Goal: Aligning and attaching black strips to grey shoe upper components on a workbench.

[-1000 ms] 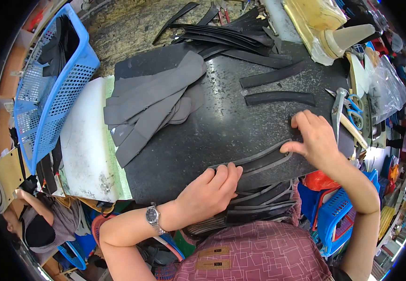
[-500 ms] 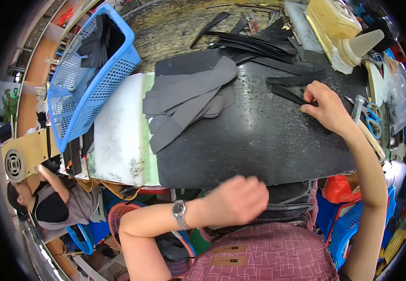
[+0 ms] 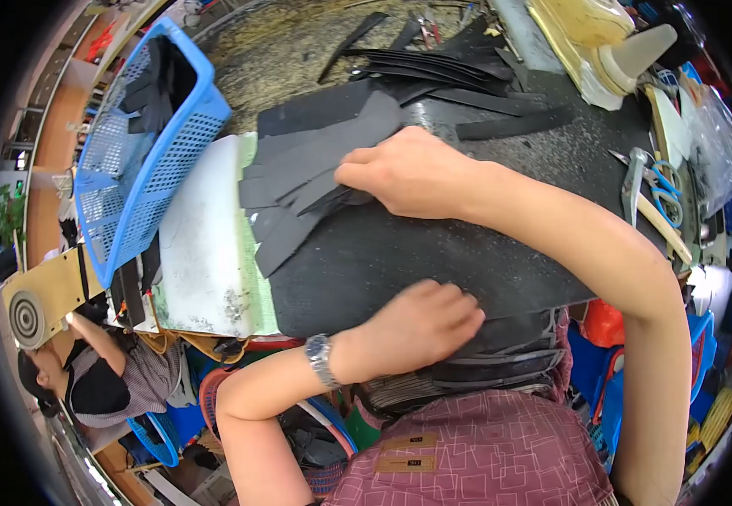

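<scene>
My right hand (image 3: pixel 399 173) is closed in a pinch on a narrow black strip (image 3: pixel 324 200), whose tip sticks out past the fingers. It is over a fan of flat dark-grey pieces (image 3: pixel 298 156) with rounded ends, lying across the left part of the black work mat (image 3: pixel 366 278). By the mat's front edge is my left hand (image 3: pixel 416 329), with a metal watch on its wrist. Its fingers look bent but are smeared by motion, and its palm side is hidden. Another black strip (image 3: pixel 513 125) lies flat on the mat at the right.
A blue plastic basket (image 3: pixel 151 181) holding dark pieces stands tilted at the left. A heap of black strips (image 3: pixel 442 67) lies at the back. Far right are blue-handled scissors (image 3: pixel 665 190) and a yellowish container (image 3: pixel 581 25). Another person (image 3: pixel 121 371) is at the far left.
My right hand has swung left from the strips at the right to the grey pieces, carrying a black strip. My left hand has stayed near the front edge.
</scene>
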Demonstrator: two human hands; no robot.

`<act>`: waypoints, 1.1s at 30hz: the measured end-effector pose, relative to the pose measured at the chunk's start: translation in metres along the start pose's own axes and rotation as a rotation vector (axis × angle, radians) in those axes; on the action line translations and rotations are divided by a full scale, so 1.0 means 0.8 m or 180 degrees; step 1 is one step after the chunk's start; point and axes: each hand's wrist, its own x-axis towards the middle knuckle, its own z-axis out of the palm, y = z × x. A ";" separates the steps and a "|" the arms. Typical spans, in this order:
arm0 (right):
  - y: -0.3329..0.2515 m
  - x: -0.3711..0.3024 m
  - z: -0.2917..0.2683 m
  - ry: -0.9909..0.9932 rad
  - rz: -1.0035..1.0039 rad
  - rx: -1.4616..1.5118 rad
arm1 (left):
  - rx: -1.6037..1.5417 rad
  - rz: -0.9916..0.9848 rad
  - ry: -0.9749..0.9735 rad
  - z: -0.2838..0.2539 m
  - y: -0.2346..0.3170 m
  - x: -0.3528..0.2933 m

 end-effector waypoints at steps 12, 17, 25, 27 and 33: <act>0.001 -0.028 0.021 0.0079 -0.0115 -0.0386 | 0.1097 -0.1656 0.0528 -0.108 -0.155 -0.062; -0.001 -0.028 0.024 0.0248 -0.0069 -0.0221 | 0.1160 -0.1528 0.0507 -0.112 -0.151 -0.051; -0.007 -0.016 0.024 0.0396 -0.0159 -0.0220 | 0.1651 -0.1591 0.0556 -0.140 -0.143 -0.051; -0.002 -0.025 0.028 0.0312 0.0005 -0.0253 | 0.1268 -0.2181 0.1999 -0.164 -0.125 -0.027; 0.037 -0.035 0.021 0.0525 -0.0062 0.1035 | 0.1840 -0.0984 -0.0822 -0.121 0.017 0.058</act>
